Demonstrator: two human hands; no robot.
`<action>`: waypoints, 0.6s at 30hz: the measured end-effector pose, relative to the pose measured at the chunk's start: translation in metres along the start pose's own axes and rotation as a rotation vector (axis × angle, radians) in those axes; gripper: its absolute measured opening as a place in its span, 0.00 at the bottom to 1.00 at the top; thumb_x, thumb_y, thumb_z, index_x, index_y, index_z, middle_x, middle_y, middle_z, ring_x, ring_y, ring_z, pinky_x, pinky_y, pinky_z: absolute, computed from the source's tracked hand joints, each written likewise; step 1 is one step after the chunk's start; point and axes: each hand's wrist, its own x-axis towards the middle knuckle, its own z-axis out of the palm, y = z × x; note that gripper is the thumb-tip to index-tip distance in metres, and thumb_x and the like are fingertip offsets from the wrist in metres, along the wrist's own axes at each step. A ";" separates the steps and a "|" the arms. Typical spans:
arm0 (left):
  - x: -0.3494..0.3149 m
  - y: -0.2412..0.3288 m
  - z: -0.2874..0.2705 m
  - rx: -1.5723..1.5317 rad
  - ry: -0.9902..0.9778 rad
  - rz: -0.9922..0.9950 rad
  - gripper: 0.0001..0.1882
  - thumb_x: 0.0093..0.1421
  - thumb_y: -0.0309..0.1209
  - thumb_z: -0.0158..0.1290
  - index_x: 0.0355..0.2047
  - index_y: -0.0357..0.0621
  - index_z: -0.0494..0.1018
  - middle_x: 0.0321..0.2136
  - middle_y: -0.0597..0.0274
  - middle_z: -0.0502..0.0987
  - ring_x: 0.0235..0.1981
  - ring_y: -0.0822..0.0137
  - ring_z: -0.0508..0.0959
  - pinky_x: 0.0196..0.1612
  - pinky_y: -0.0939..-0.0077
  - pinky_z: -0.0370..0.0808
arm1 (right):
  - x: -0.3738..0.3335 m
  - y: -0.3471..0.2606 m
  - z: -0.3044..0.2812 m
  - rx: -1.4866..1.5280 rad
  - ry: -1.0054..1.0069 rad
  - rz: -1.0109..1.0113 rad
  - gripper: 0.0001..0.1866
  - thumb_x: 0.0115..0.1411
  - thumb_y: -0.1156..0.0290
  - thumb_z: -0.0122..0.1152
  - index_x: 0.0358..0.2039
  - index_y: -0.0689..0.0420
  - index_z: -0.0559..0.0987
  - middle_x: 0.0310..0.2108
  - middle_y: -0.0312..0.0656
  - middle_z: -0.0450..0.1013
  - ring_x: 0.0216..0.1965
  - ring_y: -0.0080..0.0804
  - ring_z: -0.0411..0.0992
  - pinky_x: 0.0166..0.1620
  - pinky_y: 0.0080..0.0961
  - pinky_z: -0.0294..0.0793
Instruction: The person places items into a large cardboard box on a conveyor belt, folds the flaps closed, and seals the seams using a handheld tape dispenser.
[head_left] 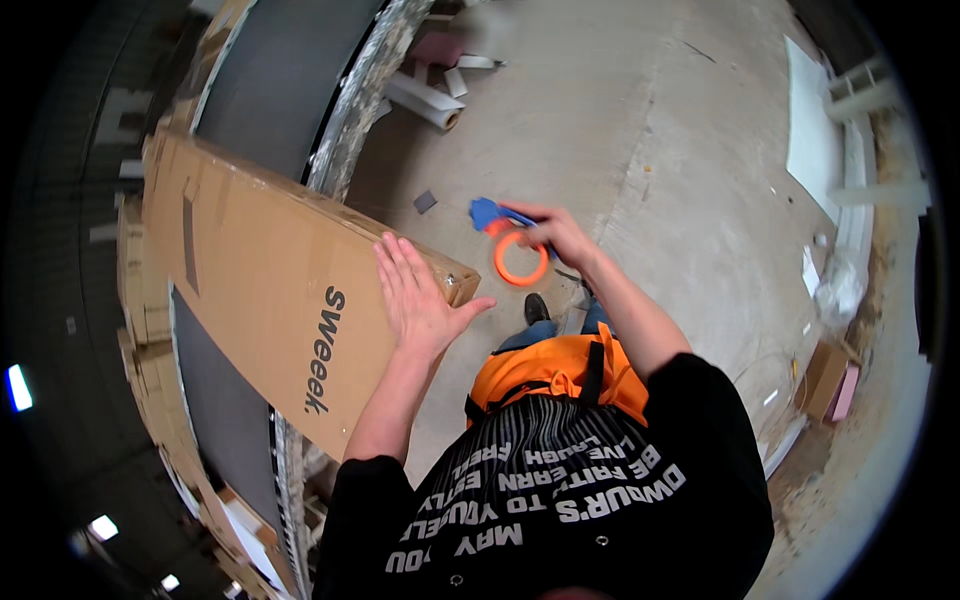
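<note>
A long, flat cardboard box (255,265) with dark printing lies on the left. My left hand (415,300) rests flat on its top near the right-hand edge, fingers stretched out and thumb apart. To the right of the box, held clear of it over the floor, is a blue tape dispenser (486,213) with an orange ring-shaped roll. My right hand (556,232) is closed around its handle; the fingers are partly blurred. Clear tape shines along the box's edge and corner.
The box lies across a dark conveyor belt (280,85) with a metal side rail (365,85). A white roll (425,100) and scraps lie on the concrete floor beyond. A small cardboard box (824,378) and plastic wrap (845,292) are along the right side.
</note>
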 end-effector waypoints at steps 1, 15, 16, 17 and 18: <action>-0.002 -0.002 0.001 -0.003 0.017 -0.001 0.75 0.37 0.62 0.66 0.66 0.26 0.31 0.67 0.32 0.34 0.69 0.38 0.34 0.69 0.50 0.38 | 0.031 -0.008 0.001 0.017 -0.091 0.004 0.34 0.43 0.79 0.57 0.56 0.58 0.74 0.46 0.38 0.76 0.43 0.23 0.71 0.48 0.19 0.70; -0.006 -0.003 -0.002 0.029 -0.042 0.038 0.39 0.51 0.66 0.51 0.52 0.50 0.72 0.65 0.58 0.57 0.68 0.37 0.45 0.67 0.41 0.44 | -0.038 0.039 -0.004 -0.400 -0.643 0.122 0.36 0.35 0.72 0.68 0.52 0.55 0.77 0.53 0.55 0.72 0.55 0.37 0.70 0.60 0.25 0.63; -0.007 -0.002 0.000 0.007 0.022 0.034 0.32 0.51 0.62 0.54 0.44 0.49 0.76 0.62 0.61 0.61 0.67 0.38 0.47 0.67 0.42 0.44 | -0.042 0.055 0.005 -0.539 -0.642 -0.059 0.35 0.36 0.66 0.67 0.52 0.51 0.78 0.53 0.55 0.71 0.49 0.39 0.76 0.55 0.26 0.70; -0.005 -0.005 0.000 0.013 -0.003 0.024 0.31 0.50 0.60 0.55 0.44 0.49 0.76 0.62 0.61 0.61 0.67 0.38 0.47 0.67 0.42 0.44 | -0.044 0.018 0.037 -0.667 -0.557 0.102 0.34 0.36 0.63 0.67 0.50 0.49 0.79 0.48 0.49 0.75 0.38 0.41 0.79 0.45 0.30 0.77; -0.002 -0.003 -0.003 0.019 -0.031 0.022 0.30 0.50 0.58 0.55 0.44 0.49 0.75 0.62 0.60 0.62 0.68 0.38 0.47 0.67 0.42 0.44 | -0.039 0.023 0.057 -0.889 -0.468 -0.292 0.31 0.36 0.61 0.66 0.46 0.48 0.81 0.41 0.43 0.77 0.29 0.41 0.78 0.35 0.34 0.79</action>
